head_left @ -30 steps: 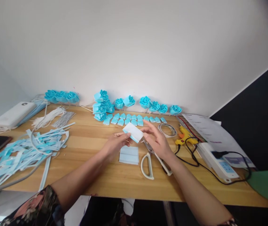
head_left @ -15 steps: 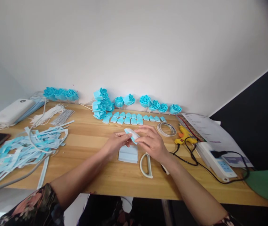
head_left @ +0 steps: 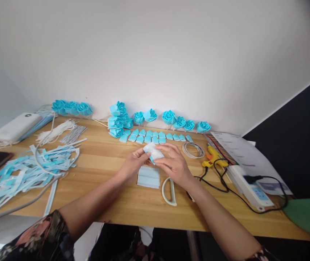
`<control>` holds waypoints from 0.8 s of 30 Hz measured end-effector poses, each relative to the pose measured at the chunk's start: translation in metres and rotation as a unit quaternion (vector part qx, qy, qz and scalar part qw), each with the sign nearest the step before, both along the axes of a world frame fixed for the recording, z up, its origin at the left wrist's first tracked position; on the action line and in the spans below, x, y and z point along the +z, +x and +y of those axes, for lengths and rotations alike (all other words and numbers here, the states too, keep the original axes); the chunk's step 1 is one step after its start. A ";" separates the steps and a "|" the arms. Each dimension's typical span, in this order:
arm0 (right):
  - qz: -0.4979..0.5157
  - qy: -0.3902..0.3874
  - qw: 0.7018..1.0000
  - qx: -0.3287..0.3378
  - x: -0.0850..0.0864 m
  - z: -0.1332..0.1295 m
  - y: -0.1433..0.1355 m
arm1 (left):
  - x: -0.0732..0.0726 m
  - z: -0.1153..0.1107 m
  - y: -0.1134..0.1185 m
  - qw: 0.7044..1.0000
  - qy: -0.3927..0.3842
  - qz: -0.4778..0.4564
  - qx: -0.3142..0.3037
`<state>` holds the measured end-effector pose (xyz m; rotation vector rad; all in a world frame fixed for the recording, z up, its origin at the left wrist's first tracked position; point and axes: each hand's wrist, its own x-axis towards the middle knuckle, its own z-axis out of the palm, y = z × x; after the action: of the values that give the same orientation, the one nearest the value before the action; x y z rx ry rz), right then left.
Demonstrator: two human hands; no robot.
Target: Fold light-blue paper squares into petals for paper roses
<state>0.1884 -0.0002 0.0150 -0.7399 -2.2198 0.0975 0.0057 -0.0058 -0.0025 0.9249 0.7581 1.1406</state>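
A person's left hand and right hand pinch a blue-and-white piece between their fingers, above a wooden counter. Just nearer the person lies a pale-blue sheet, beside a scissor handle; blue flowers line the wall, behind cut petals.

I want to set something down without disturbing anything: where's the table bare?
Bare wood shows between the strip heap and left hand, and nearer than the pleated sheet. The left forearm crosses between these patches. Crowded: the back, with blue flowers and cut pieces; the right, with glue gun, cords and power strip.
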 end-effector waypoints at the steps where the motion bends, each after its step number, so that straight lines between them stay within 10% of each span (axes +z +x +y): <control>1: 0.000 -0.002 1.000 -0.003 0.000 0.000 0.000 | 0.000 0.000 0.000 1.000 0.005 0.003 0.001; 14: 0.049 -0.037 0.998 -0.022 -0.001 -0.001 -0.003 | 0.008 -0.002 -0.001 0.995 0.041 0.073 0.058; 24: 0.136 -0.222 0.963 -0.073 -0.002 -0.003 -0.005 | 0.006 -0.002 0.001 0.988 0.072 0.124 0.048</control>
<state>0.1834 -0.0032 0.0131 -1.0599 -1.8886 0.6034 0.0068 -0.0077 0.0040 1.1783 0.9392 1.1886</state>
